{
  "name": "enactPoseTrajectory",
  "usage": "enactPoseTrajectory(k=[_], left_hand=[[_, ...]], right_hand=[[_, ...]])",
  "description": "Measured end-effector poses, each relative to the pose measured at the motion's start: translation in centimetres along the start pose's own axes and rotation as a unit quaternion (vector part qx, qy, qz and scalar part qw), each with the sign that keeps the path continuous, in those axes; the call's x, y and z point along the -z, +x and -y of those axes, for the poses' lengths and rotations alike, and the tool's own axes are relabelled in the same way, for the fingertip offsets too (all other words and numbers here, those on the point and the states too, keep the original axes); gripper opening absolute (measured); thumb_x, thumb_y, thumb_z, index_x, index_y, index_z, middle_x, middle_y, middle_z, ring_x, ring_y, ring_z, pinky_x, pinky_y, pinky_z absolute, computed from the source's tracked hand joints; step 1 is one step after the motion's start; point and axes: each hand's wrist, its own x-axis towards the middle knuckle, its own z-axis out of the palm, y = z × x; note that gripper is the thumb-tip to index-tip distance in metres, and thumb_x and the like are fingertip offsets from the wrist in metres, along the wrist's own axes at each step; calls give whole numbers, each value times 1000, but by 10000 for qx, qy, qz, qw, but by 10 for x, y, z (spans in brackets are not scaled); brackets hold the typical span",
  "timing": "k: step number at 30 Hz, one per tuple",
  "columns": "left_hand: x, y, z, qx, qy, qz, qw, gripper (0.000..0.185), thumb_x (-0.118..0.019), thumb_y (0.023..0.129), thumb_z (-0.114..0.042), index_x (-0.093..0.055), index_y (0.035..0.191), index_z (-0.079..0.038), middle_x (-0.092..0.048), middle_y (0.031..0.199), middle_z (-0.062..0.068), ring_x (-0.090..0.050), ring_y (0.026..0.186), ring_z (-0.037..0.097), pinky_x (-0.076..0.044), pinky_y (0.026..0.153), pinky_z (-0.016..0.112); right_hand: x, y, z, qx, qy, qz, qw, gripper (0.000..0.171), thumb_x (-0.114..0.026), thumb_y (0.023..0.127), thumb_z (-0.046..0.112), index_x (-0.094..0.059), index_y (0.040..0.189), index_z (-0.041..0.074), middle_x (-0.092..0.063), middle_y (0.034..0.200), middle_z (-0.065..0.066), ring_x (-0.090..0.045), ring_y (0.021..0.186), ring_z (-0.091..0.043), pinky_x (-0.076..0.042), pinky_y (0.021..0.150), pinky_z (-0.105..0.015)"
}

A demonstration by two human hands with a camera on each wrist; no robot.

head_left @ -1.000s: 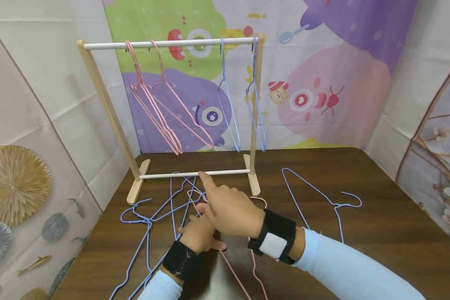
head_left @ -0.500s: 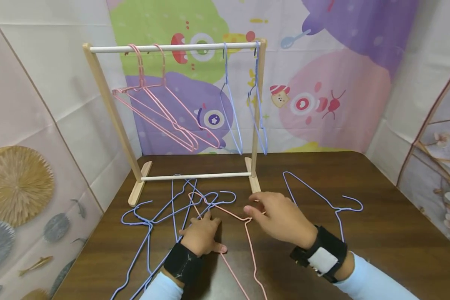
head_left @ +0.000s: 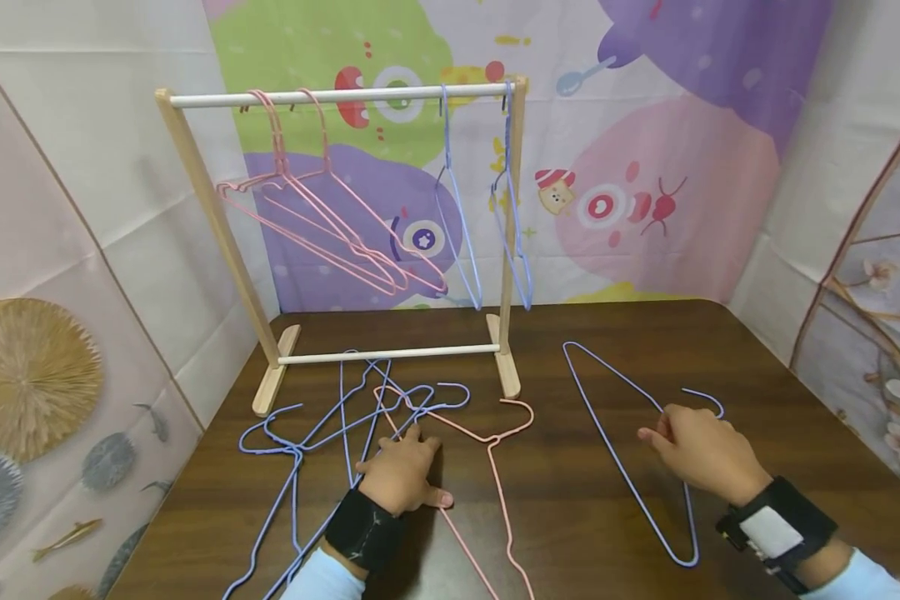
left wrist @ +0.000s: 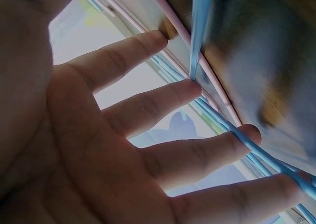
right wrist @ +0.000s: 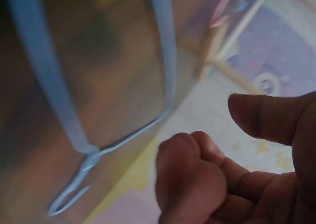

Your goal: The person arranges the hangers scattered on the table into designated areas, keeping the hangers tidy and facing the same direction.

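Brown table, rack bearing hangers, right hand perhaps above blue hanger

from the head, faces forward and down, set back far enough to take in the table, the rack and the patterned backdrop. from the left wrist, peers at close range past the palm side of the left hand, rolled steeply, toward pink and blue hangers. from the right wrist, looks past the near right hand, also tilted, toward a blue hanger and, at upper right, part of the rack. shares left hand and hangers between head and left wrist, right hand and blue hanger between head and right wrist; catches the backdrop in all.
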Motion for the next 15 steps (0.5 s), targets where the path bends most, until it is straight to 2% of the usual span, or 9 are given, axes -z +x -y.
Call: enactPoseTrajectory(k=[5, 11, 15], left_hand=[[0, 1, 0, 27, 0, 84, 10000, 92, -89, 67, -56, -59, 144, -17, -43, 156, 17, -43, 129, 64, -39, 79, 88], [2, 1, -1, 24, -93, 110, 9999, 92, -90, 68, -54, -58, 145, -17, -42, 156, 17, -42, 128, 65, -38, 79, 88], [3, -1, 0, 53, -149, 105, 9998, 91, -90, 68, -53, -58, 145, -16, -42, 156, 18, -42, 128, 65, -37, 80, 89]], right_hand=[[-2, -7, -30, -427, -241, 369, 9981, 41, -65, 99, 38, -51, 68, 16, -45, 61, 3, -45, 54, -17, -34, 46, -33], [-3, -13, -42, -748, -419, 812, 9930, 48, -64, 97, 48, -50, 67, 14, -47, 62, 0, -49, 57, -21, -38, 47, -37], [-10, -17, -41, -731, -494, 1288, 9877, 37, -65, 98, 36, -53, 72, 12, -51, 65, -3, -54, 57, -23, -42, 47, -39]])
